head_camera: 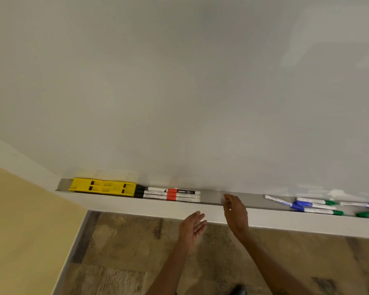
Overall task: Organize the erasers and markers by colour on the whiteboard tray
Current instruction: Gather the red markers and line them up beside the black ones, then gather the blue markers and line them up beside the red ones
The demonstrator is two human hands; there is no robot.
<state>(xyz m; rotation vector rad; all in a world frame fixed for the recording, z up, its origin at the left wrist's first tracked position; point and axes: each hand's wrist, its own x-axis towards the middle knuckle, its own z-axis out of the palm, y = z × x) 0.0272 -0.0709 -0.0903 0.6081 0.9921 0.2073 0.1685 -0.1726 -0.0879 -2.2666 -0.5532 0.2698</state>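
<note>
Two yellow erasers [102, 186] lie end to end at the left end of the grey whiteboard tray [213, 198]. Right of them lie black-capped markers [149, 192], then red-capped markers [182, 195], in tidy rows. Blue and green markers [313, 206] lie scattered at the tray's right. My right hand [235, 211] hovers at the tray's front edge, right of the red markers, fingers loosely curled and holding nothing. Below the tray my left hand [192, 227] hangs open, palm turned inward, with nothing in it.
The whiteboard [179, 92] fills the upper view above the tray. A yellow wall [19, 220] stands at the left. Brown patterned flooring [126, 252] lies below the white ledge under the tray.
</note>
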